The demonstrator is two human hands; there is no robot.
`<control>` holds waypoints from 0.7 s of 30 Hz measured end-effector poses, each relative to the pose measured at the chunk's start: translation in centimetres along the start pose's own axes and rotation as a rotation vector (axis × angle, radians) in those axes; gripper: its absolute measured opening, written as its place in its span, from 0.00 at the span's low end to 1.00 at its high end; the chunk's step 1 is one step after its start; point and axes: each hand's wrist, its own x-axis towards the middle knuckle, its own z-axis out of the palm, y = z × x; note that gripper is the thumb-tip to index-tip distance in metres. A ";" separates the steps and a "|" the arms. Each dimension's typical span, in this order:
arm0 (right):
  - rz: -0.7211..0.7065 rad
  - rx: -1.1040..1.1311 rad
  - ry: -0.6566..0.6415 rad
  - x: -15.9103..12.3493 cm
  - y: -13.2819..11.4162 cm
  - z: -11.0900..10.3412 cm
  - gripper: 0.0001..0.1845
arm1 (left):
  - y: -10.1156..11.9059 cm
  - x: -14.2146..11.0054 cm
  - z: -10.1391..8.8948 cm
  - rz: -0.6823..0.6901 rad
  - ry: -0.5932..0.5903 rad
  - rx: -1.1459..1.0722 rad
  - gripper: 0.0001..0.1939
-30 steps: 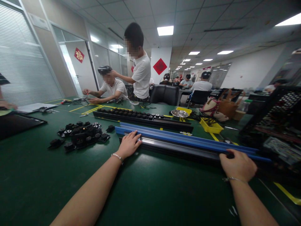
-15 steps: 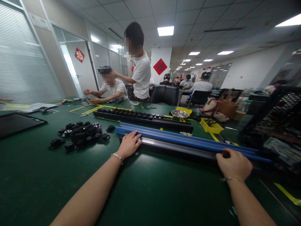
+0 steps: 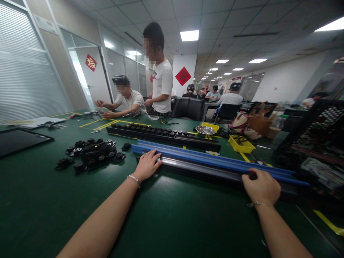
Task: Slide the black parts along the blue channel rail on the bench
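Observation:
A long black rail with a silvery top [image 3: 199, 169] lies across the green table [image 3: 53, 208] in front of me. Blue strips [image 3: 209, 157] lie along its far side. My left hand [image 3: 146, 165] rests on the rail's left end, fingers stretched flat over it. My right hand [image 3: 262, 187] is closed over the rail farther right, fingers curled round its top edge. Both wrists wear thin bracelets.
A heap of small black parts [image 3: 92, 154] lies to the left. A second black rail [image 3: 163, 135] studded with parts lies beyond. A metal bowl [image 3: 205, 129], yellow trays [image 3: 242, 145] and a black crate [image 3: 314, 139] sit right. A seated person [image 3: 126, 102] and a standing person [image 3: 159, 82] are at the far side.
My right hand has slid leftward along the rail. The standing person has lowered the arm from the seated person's head. A hand at the far left edge has gone from view.

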 end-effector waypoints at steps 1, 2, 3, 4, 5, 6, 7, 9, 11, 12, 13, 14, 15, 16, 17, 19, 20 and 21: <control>-0.010 -0.001 0.001 0.0 -0.2 0.0 0.11 | 0.0 0.0 0.0 -0.002 -0.004 0.001 0.26; -0.022 -0.002 0.001 -0.1 -0.4 0.0 0.11 | 0.0 0.0 0.0 -0.004 -0.006 0.002 0.26; -0.037 -0.006 -0.002 -0.1 -0.7 0.0 0.11 | 0.0 0.0 0.0 -0.005 -0.006 0.001 0.26; -0.049 -0.012 -0.006 -0.1 -1.0 0.0 0.11 | 0.0 0.0 0.0 -0.004 -0.004 -0.001 0.26; -0.061 -0.020 -0.012 -0.2 -1.3 0.0 0.12 | 0.0 0.0 0.0 -0.002 -0.002 -0.002 0.26; -0.072 -0.028 -0.021 -0.2 -1.6 0.0 0.12 | 0.0 0.0 0.0 0.001 0.001 -0.003 0.26; -0.081 -0.034 -0.029 -0.3 -1.9 0.0 0.12 | 0.0 0.0 0.0 0.003 0.003 -0.005 0.25; -0.102 -0.038 -0.039 -0.4 -2.5 0.0 0.12 | -0.1 -0.1 0.1 0.006 0.008 -0.007 0.25; -0.122 -0.029 -0.041 -0.5 -3.1 -0.1 0.12 | -0.1 -0.1 0.1 0.008 0.012 -0.008 0.25; -0.132 -0.022 -0.040 -0.6 -3.3 -0.1 0.12 | -0.1 -0.1 0.1 0.008 0.012 -0.007 0.25; -0.142 -0.017 -0.040 -0.6 -3.5 -0.2 0.12 | -0.1 -0.1 0.1 0.007 0.013 -0.006 0.25; -0.151 -0.014 -0.041 -0.6 -3.7 -0.2 0.12 | -0.1 -0.1 0.1 0.006 0.011 -0.005 0.25; -0.159 -0.012 -0.043 -0.6 -3.8 -0.3 0.12 | -0.1 -0.1 0.1 0.005 0.010 -0.004 0.25; -0.164 -0.012 -0.044 -0.7 -4.0 -0.4 0.12 | -0.1 0.0 0.1 0.004 0.010 -0.003 0.25; -0.165 -0.013 -0.045 -0.7 -4.1 -0.5 0.13 | -0.1 0.0 0.1 0.005 0.010 -0.004 0.25; -0.166 -0.011 -0.045 -0.7 -4.2 -0.6 0.13 | -0.1 0.0 0.1 0.007 0.009 -0.008 0.25; -0.166 -0.006 -0.044 -0.6 -4.3 -0.6 0.12 | -0.1 0.0 0.1 0.009 0.008 -0.011 0.25; -0.168 0.000 -0.042 -0.6 -4.3 -0.6 0.12 | -0.1 0.0 0.1 0.009 0.009 -0.014 0.25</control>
